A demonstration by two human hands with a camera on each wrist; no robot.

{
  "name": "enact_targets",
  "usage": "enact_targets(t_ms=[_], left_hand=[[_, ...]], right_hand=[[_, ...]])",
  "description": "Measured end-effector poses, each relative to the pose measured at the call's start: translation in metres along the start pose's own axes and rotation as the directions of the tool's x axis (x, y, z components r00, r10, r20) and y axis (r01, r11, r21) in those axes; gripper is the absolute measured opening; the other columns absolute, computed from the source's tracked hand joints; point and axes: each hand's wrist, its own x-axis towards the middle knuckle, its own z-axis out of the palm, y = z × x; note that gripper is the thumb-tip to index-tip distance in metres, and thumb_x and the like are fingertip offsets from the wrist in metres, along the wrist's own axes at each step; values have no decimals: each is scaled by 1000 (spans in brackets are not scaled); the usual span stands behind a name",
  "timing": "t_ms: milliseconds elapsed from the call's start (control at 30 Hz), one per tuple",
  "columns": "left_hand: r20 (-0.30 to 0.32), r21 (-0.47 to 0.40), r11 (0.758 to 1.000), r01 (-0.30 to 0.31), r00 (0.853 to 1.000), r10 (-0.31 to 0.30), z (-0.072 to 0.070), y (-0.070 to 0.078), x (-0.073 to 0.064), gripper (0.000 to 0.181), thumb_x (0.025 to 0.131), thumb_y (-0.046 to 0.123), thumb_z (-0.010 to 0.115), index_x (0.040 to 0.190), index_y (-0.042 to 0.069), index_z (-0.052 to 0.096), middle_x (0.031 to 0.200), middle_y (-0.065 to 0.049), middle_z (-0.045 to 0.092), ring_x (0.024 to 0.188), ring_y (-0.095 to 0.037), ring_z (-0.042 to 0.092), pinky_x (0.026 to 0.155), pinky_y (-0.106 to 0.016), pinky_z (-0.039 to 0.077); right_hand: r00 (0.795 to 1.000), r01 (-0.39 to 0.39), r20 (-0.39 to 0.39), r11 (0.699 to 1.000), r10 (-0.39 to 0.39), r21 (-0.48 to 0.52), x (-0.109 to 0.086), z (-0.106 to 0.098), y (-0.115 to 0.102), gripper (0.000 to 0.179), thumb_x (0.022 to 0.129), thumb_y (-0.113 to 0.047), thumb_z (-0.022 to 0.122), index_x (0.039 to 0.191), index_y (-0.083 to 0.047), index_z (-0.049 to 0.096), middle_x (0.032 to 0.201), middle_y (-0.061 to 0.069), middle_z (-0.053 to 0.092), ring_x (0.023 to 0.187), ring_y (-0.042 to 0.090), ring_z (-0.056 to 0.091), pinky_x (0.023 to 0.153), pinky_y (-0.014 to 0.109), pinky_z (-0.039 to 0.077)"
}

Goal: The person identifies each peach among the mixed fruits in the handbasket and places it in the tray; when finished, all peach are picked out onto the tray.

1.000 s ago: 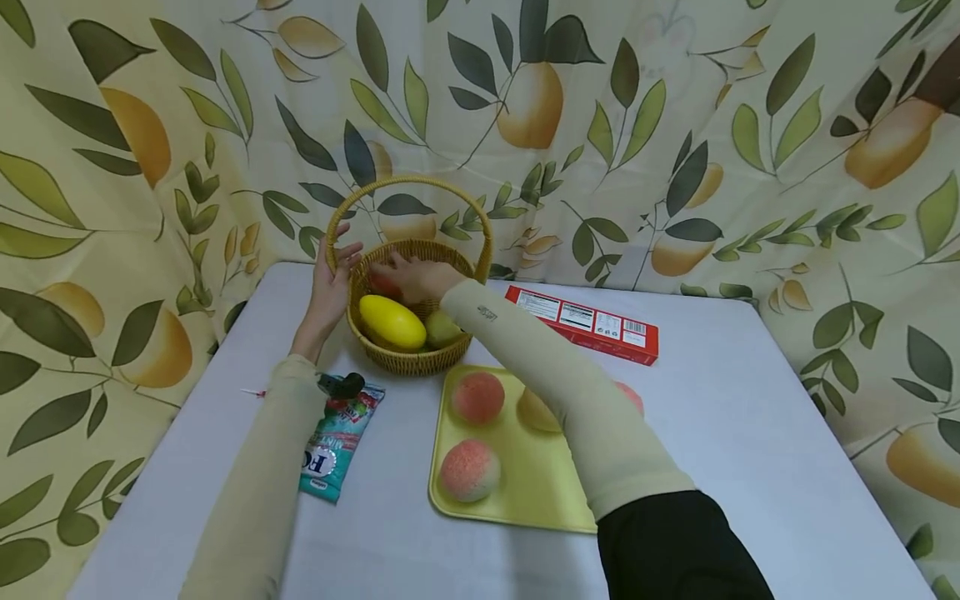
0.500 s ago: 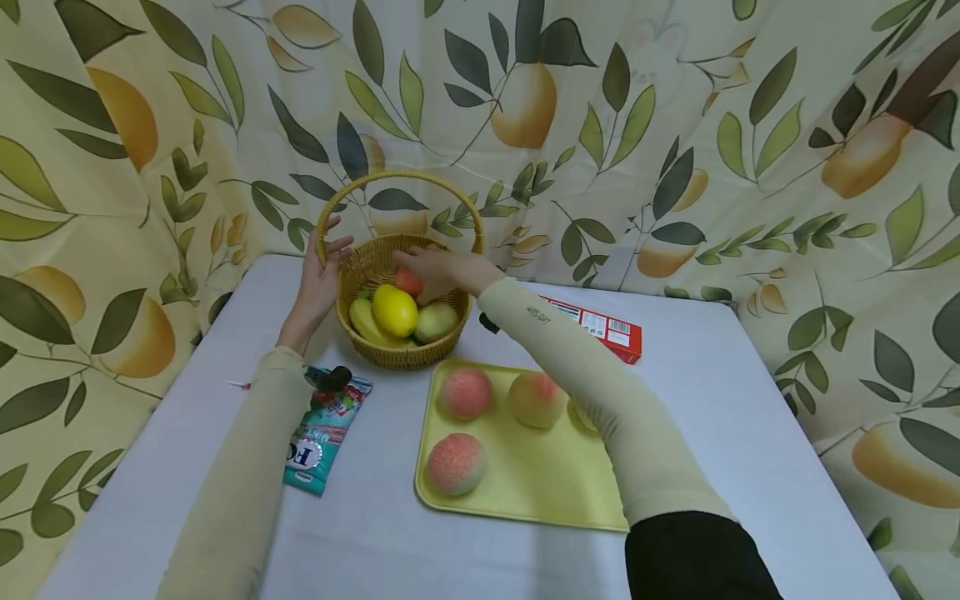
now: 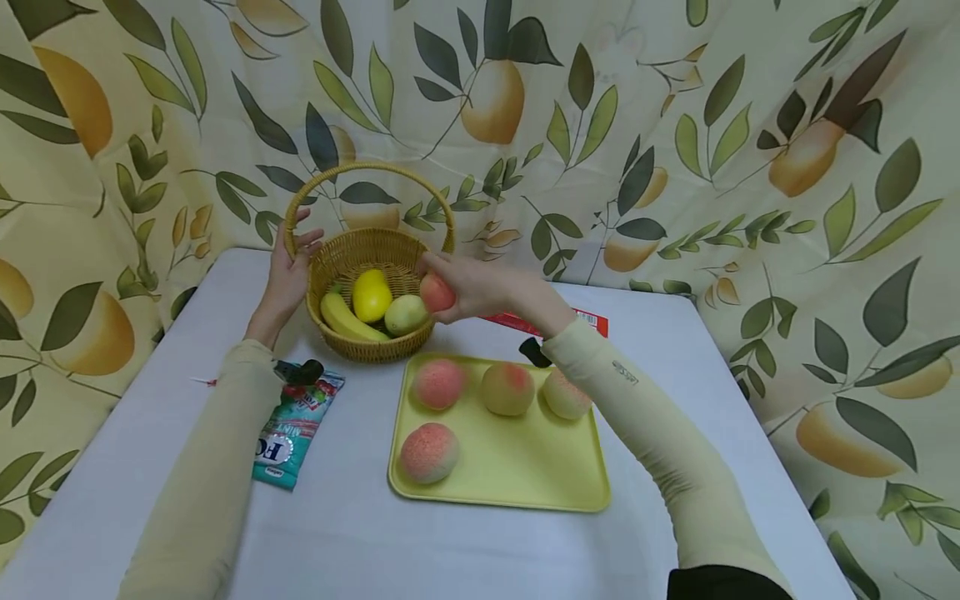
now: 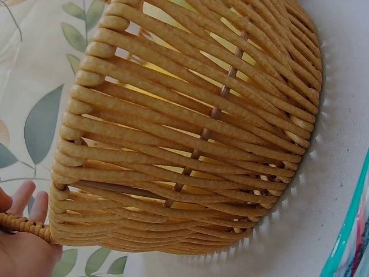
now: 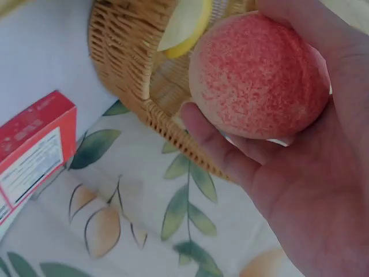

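Observation:
A wicker basket (image 3: 367, 250) with a tall arched handle stands at the back left of the table. My left hand (image 3: 288, 267) holds the handle at its left foot; the left wrist view shows the handle (image 4: 26, 225) lying across the palm. At the basket's right rim, my right hand (image 3: 476, 287) grips a reddish peach (image 5: 259, 78) between thumb and fingers. Inside the basket lie a banana (image 3: 347, 318), a yellow lemon-like fruit (image 3: 372, 296) and a pale green round fruit (image 3: 407, 315).
A yellow tray (image 3: 517, 467) in front of the basket bears several peaches, one (image 3: 430, 452) near its left front. A teal snack packet (image 3: 288, 437) lies under the left wrist. Behind the right forearm is a red box (image 5: 40, 150).
My right hand has come up from inside the basket and moved right to its rim, now with the peach in its grip. The left hand stays at the handle.

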Motion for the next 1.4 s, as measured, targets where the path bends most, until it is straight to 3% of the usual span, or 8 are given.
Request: enact_targets(t_ms=[200, 367, 533, 633, 767, 867, 1167, 1400], left_hand=[[9, -6, 1000, 12, 1000, -12, -4, -9, -4, 57, 106, -5, 22, 159, 16, 25, 153, -31, 40, 145, -48, 41, 127, -56, 29], [0, -2, 1000, 29, 1000, -29, -4, -13, -9, 58, 107, -5, 23, 160, 20, 25, 154, -30, 41, 145, -47, 41, 126, -56, 29], [3, -4, 999, 52, 999, -52, -4, -12, -12, 56, 109, 0, 25, 160, 24, 26, 154, -30, 40, 145, -46, 41, 127, -54, 30], [-2, 16, 998, 54, 999, -54, -7, -9, -9, 56, 109, 1, 25, 160, 25, 25, 154, -29, 41, 145, -44, 41, 127, -52, 30], [-4, 35, 999, 40, 999, -40, -9, 0, -1, 57, 109, 0, 24, 159, 26, 25, 155, -27, 39, 145, -42, 42, 127, -48, 32], [3, 42, 999, 33, 999, -33, -10, 7, 5, 55, 110, 2, 25, 159, 27, 25, 155, -26, 40, 145, -39, 44, 127, -46, 32], [4, 4, 997, 72, 997, -72, -6, 22, -1, 57, 109, 0, 25, 158, 27, 27, 155, -27, 40, 145, -40, 42, 128, -50, 30], [6, 18, 996, 86, 996, -86, -2, 14, -5, 56, 109, 2, 25, 158, 31, 26, 155, -25, 41, 146, -38, 43, 128, -50, 31]], right_hand=[[999, 38, -30, 988, -34, 149, -55, 23, -6, 56, 87, -32, 78, 128, -16, 45, 118, 2, 60, 99, 14, 62, 83, 27, 56], [999, 47, 5, 983, -49, 178, -102, 49, -14, 48, 89, -31, 75, 131, -21, 55, 126, -7, 61, 111, 8, 60, 96, 29, 55], [999, -29, 28, 991, 25, 133, -142, 76, -21, 41, 87, -35, 74, 126, -31, 60, 123, -17, 59, 106, 3, 58, 88, 25, 55], [996, -84, 50, 981, 77, 172, -157, 90, -24, 43, 86, -34, 75, 125, -28, 57, 120, -16, 58, 101, 3, 59, 85, 23, 55], [986, -158, 84, 960, 142, 233, -169, 106, -25, 54, 87, -33, 78, 129, -19, 47, 116, -9, 59, 90, 4, 59, 85, 22, 53], [984, -175, 83, 963, 160, 206, -171, 117, -27, 56, 86, -33, 79, 127, -17, 44, 117, -6, 55, 83, 5, 57, 82, 21, 52], [991, -127, 63, 981, 119, 144, -170, 134, -33, 51, 89, -36, 75, 133, -22, 53, 127, -5, 51, 109, 8, 56, 95, 27, 54], [990, -135, 40, 986, 132, 97, -175, 141, -33, 55, 89, -39, 76, 137, -22, 56, 129, -5, 53, 110, 8, 56, 96, 28, 54]])
